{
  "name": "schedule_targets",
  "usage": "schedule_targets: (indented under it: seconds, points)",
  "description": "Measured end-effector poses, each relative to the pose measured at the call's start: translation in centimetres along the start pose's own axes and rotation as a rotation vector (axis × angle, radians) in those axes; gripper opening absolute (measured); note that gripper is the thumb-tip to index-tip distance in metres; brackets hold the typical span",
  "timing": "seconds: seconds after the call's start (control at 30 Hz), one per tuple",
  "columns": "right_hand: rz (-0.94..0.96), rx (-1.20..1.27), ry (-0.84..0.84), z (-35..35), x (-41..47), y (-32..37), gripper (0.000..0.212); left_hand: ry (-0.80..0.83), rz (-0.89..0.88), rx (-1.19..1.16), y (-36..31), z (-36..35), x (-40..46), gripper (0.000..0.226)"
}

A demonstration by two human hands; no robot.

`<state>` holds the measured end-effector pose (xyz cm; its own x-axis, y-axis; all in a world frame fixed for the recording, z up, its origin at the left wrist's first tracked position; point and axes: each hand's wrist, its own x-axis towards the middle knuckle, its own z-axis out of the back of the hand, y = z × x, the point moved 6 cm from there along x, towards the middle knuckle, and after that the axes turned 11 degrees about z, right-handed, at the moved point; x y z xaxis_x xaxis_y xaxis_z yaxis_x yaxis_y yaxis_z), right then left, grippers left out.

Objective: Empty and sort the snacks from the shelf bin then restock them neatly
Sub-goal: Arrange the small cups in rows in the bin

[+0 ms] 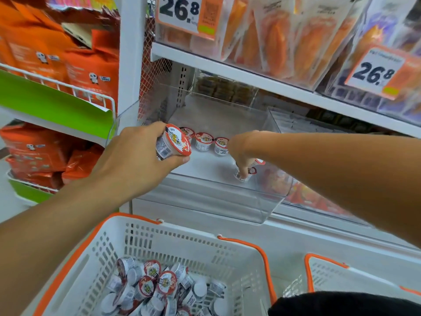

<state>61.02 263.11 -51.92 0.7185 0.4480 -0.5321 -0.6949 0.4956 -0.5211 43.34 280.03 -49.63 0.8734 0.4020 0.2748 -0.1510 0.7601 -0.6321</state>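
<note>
The left hand (134, 156) is wrapped round a small snack cup (173, 142), thumb underneath and fingers over the far side, holding it tilted with its red-and-white lid toward us. It hangs just at the left front corner of the clear shelf bin (205, 201), which looks to me like a cup waiting its turn to go in.

The right hand (242, 156) reaches down inside the bin, fingers pinching another cup (245, 174) near the front wall. Seen through the plastic and behind the fingers, that cup is hard to read, but it appears to sit on the bin floor, so I'd guess it is being set down or straightened.

Farther back, three cups (205, 141) stand upright side by side in a row, lids up, which suggests the restocking has started and rows are being built from the back forward. Most of the bin floor is still bare.

Below, a white basket with orange handles (250, 265) holds a jumbled heap of the same cups (159, 286), placed right under the bin so either hand can dip in quickly. A second basket (330, 277) sits beside it on the right.
</note>
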Motion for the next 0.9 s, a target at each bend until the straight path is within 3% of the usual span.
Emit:
schedule_targets:
  seconds: [0.1,0.27,0.4,0.53,0.63,0.77,0.9]
  points:
    - [-0.011,-0.027,-0.040,-0.5,1.2,-0.6,0.046,-0.011,0.006,-0.005,0.0,0.1,-0.1,0.053]
    - [-0.123,0.139,-0.269,0.0,2.4,-2.8,0.037,-0.013,-0.007,-0.027,-0.2,-0.1,-0.4,0.051]
    - [-0.089,0.148,-0.102,0.3,1.8,-3.9,0.060,-0.009,-0.009,-0.027,-0.3,-0.2,-0.3,0.053]
    - [-0.089,-0.057,0.013,-0.3,2.4,-2.9,0.053,-0.018,-0.006,-0.019,-0.2,-0.2,-0.1,0.053]
    - [-0.092,-0.088,-0.039,-0.4,3.5,-2.4,0.046,-0.038,-0.004,-0.023,0.1,0.0,0.0,0.053]
    - [-0.111,0.053,-0.211,0.4,4.1,-3.4,0.046,-0.049,-0.003,-0.024,0.4,0.2,0.0,0.049]
    - [-0.139,0.060,-0.138,1.1,3.1,-4.4,0.054,-0.055,-0.001,-0.023,0.3,0.1,0.2,0.046]
